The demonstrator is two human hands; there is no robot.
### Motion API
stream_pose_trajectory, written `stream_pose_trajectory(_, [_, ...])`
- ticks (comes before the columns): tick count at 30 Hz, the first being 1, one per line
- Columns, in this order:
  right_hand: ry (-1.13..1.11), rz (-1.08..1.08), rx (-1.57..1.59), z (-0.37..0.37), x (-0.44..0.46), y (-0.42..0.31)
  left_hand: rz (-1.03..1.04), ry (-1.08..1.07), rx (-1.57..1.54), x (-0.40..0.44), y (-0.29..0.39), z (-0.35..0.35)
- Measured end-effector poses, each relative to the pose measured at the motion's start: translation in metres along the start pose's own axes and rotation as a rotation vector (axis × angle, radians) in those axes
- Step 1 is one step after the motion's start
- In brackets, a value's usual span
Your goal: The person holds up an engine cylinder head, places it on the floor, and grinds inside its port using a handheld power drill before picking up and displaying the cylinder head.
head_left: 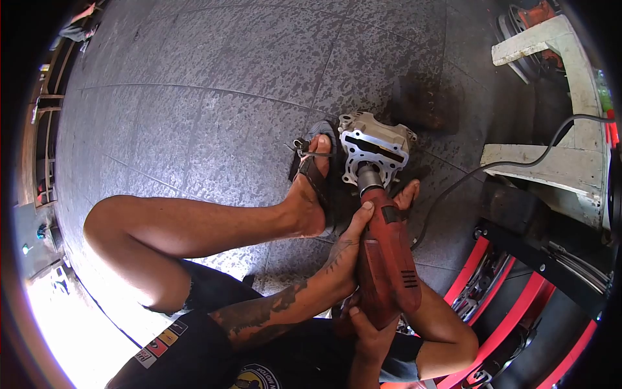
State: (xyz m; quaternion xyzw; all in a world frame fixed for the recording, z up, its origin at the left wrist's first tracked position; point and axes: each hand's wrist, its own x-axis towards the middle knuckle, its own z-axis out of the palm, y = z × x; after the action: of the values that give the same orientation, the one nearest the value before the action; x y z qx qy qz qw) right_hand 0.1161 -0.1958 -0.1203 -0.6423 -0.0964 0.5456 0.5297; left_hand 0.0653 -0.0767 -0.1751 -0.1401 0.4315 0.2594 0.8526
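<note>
A red power drill [389, 272] points away from me, its silver chuck [369, 177] up against a metal engine part [376, 146] with a flat, shiny face. That part rests on the floor between my feet. My left hand [358, 230] is wrapped round the side of the drill body near the chuck, with the thumb on top. Lower down, my right hand [372, 330] grips the rear of the drill around its handle; the drill hides most of its fingers. Whatever the chuck holds is hidden inside the part.
A black cable [476, 170] curves from the drill across the floor to the right. At the right stand a worn white wooden frame [544, 165] and a red and black rack [525, 311] with metal parts. My sandaled foot [310, 188] is left of the engine part. Shelves [48, 104] line the far left.
</note>
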Motion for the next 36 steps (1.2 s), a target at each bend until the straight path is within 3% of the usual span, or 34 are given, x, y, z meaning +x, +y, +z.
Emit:
stream_pose_trajectory(8, [0.022,0.055,-0.008,-0.001,0.004,0.003,0.021,-0.012,-0.001,0.003,0.004,0.003])
stream_pose_trajectory(11, [0.024,0.021,-0.054,-0.004,0.006,0.009,0.146,-0.193,0.03,-0.001,0.01,0.014])
stream_pose_trajectory(17, [0.014,0.034,0.003,-0.003,0.01,0.008,0.087,-0.365,-0.13,0.009,0.006,0.008])
stream_pose_trajectory(20, [0.011,0.037,-0.023,-0.005,0.01,0.009,0.132,-0.153,0.01,0.006,0.006,0.01])
stream_pose_trajectory(29, [0.003,0.019,0.018,-0.002,-0.004,0.002,0.135,-0.323,-0.01,-0.007,0.005,0.011])
stream_pose_trajectory(32, [0.01,0.02,0.026,-0.004,-0.012,0.002,0.152,-0.239,0.041,-0.013,-0.003,0.007])
stream_pose_trajectory(34, [0.002,0.014,0.019,-0.006,-0.014,0.004,0.01,-0.053,0.004,-0.015,-0.004,0.005])
stream_pose_trajectory(36, [-0.008,0.008,0.015,-0.007,-0.013,0.005,-0.002,-0.033,0.009,-0.008,-0.008,-0.003])
